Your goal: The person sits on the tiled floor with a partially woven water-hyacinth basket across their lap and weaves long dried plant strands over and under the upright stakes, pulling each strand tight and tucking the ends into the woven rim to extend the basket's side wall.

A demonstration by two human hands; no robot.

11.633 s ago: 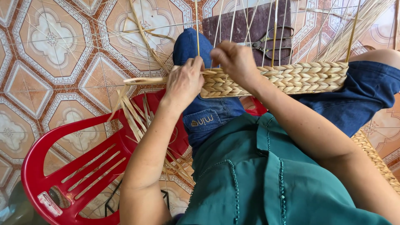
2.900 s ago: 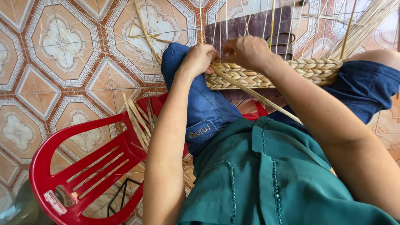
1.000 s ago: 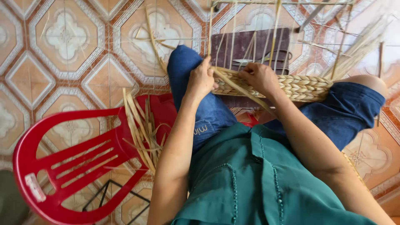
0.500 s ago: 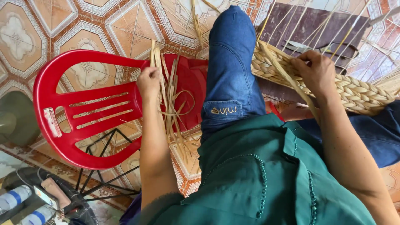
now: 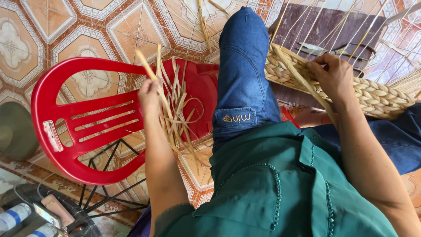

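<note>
Seen from the head camera, the person sits with one knee (image 5: 243,66) in blue jeans raised, and everything lies around that knee.

To its left, the left hand (image 5: 150,94) is closed around a pale straw (image 5: 151,74), fingers curled together on it, the straw's tip sticking up and away from the fist. Just beside the hand, between it and the knee, a loose bundle of straws (image 5: 180,109) lies across the seat of a red chair (image 5: 83,118); some strands curl, others hang off the seat edge toward the tiled floor (image 5: 87,26).

To the knee's right, the right hand (image 5: 335,77) rests on a braided band (image 5: 372,94) of woven straw, which runs from just beside the knee out to the right across the other leg. The fingers are bent and pressed together, pinching a flat strand (image 5: 307,83) against the braid. Thin upright stalks (image 5: 346,26) rise from the band beyond the hand, over a dark mat (image 5: 324,22).

Below the knee, a green shirt (image 5: 272,184) fills the near view. Far to the lower left of the chair, some bottles (image 5: 13,217) sit, blurred.
</note>
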